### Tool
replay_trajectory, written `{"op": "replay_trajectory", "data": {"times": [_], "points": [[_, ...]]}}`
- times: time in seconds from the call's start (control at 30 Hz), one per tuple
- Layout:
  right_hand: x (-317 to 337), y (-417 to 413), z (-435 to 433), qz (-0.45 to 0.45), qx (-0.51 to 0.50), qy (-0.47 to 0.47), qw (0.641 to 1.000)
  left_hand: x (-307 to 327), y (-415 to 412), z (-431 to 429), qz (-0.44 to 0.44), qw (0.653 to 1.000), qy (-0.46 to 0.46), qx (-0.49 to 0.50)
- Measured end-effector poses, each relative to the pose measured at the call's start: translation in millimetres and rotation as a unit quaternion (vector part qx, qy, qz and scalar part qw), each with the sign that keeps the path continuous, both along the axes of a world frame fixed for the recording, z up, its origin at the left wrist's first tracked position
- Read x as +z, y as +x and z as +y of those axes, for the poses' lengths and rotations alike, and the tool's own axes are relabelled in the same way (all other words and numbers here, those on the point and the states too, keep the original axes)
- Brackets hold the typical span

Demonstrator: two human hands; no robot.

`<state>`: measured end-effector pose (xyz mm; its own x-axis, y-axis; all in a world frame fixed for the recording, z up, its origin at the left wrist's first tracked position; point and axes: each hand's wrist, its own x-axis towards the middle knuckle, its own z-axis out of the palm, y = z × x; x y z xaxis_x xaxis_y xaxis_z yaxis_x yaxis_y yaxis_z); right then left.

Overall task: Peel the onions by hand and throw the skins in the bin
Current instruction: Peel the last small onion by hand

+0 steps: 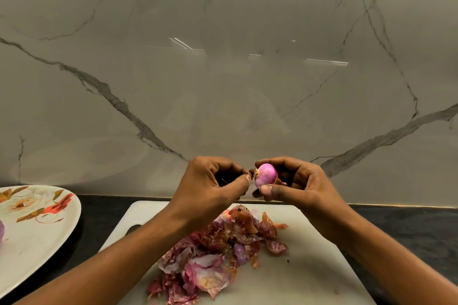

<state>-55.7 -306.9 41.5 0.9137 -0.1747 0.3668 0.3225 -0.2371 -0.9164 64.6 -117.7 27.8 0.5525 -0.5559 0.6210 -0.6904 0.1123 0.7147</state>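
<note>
Nearest, I see a pile of onion skins (213, 255) on the white cutting board (317, 267). Above it, the right hand (300, 181) grips 1 onion (265, 176). The left hand (213, 181) is curled, thumb at the root end; can't tell if it's pinching. Floral plate (37, 235) left, marble wall (223, 69) behind.

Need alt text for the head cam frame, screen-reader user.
The right hand holds a small, mostly peeled pink onion above a white cutting board while the left hand pinches at its root end. A pile of onion skins lies on the board; a floral plate sits to the left.
</note>
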Motion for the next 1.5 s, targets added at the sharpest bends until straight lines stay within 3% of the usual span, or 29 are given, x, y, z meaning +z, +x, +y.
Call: {"op": "replay_trajectory", "data": {"times": [0.37, 0.57, 0.8, 1.17, 1.5], "points": [[1.3, -0.6, 5.6, 0.025, 0.017, -0.027, 0.999, 0.1, -2.0, 1.3, -0.038, 0.999, 0.006, -0.026], [3.5, -0.6, 4.5, 0.061, 0.064, 0.035, 0.995, 3.5, 1.9, 1.6, 0.001, 1.000, -0.013, -0.019], [2.4, -0.1, 5.3, 0.063, 0.060, 0.019, 0.996, 3.1, 0.2, 2.1, 0.016, 0.997, -0.019, -0.066], [2.4, 1.2, 4.2, 0.055, 0.063, 0.019, 0.996, 3.0, 1.7, 1.2, -0.070, 0.995, -0.039, -0.058], [2.1, 0.0, 2.8, 0.051, 0.061, 0.005, 0.997, 3.2, 1.0, -0.1, 0.044, 0.994, -0.048, -0.084]]}}
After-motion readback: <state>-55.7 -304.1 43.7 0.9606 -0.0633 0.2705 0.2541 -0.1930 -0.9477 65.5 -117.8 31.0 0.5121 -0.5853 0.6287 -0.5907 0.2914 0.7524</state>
